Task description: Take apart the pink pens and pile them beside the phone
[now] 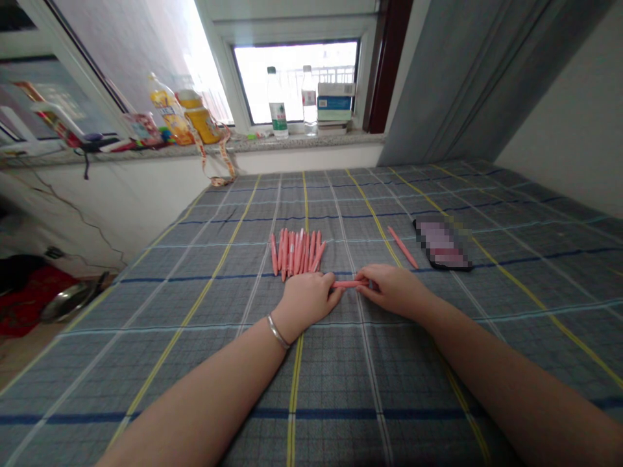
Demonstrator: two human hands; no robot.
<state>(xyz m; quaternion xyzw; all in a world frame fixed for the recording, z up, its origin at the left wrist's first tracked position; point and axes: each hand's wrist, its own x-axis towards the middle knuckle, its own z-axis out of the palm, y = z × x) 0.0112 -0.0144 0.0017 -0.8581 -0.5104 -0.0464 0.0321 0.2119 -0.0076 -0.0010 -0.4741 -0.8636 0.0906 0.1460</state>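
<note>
A slim pink pen (pixel 347 284) lies level between my two hands, low over the plaid bedspread. My left hand (pixel 310 295) is closed around its left end, and a silver bangle circles that wrist. At its right end, my right hand (pixel 389 290) pinches it between thumb and fingers. Just beyond my left hand, several similar pink pens (pixel 296 251) lie side by side in a bunch, pointing away from me. One more pink pen (pixel 403 247) rests alone at a slant, beyond my right hand. The ends of the held pen are hidden by my fingers.
A phone (pixel 442 245), its screen pixelated, lies on the plaid bedspread (pixel 195 363) at the right. Along the windowsill (pixel 263 144) stand water bottles (pixel 278 107), stacked boxes (pixel 335 104), a yellow flask (pixel 202 120) and a juice bottle (pixel 168 107). A grey curtain (pixel 452 78) hangs at right.
</note>
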